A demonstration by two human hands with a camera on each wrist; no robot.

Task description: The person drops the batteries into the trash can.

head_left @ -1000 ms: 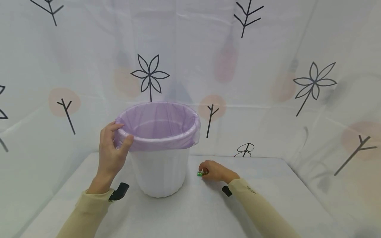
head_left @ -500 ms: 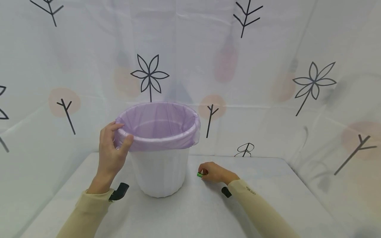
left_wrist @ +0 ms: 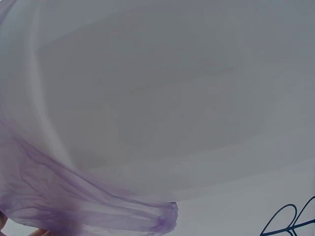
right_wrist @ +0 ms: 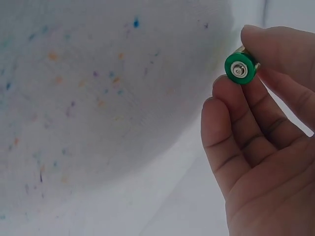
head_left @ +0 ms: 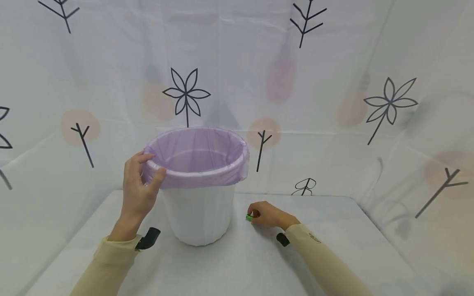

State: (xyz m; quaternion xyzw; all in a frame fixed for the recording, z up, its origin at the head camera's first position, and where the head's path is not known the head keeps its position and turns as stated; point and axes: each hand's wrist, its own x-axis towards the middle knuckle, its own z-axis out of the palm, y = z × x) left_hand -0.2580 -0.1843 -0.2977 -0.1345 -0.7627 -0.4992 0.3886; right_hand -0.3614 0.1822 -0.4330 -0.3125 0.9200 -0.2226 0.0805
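A white trash can (head_left: 201, 213) stands upright on the table, lined with a purple plastic bag (head_left: 203, 179) folded over its rim. My left hand (head_left: 138, 187) grips that rim on the left side, thumb outside and fingers over the edge. In the left wrist view the bag (left_wrist: 98, 211) and the can's pale wall (left_wrist: 147, 113) fill most of the picture, with only bits of fingers at the bottom left. To the right of the can, my right hand (head_left: 268, 214) pinches a small green battery (right_wrist: 239, 68) between thumb and fingers, its end facing the wrist camera.
The white tabletop (head_left: 314, 246) extends around the can and to the right. A white curtain (head_left: 237, 61) printed with line-drawn plants hangs behind and along both sides. In the right wrist view the table surface carries coloured specks (right_wrist: 136, 23).
The right hand and the battery shift very slightly, and the battery turns a little in the fingers. My left hand and the can stay put.
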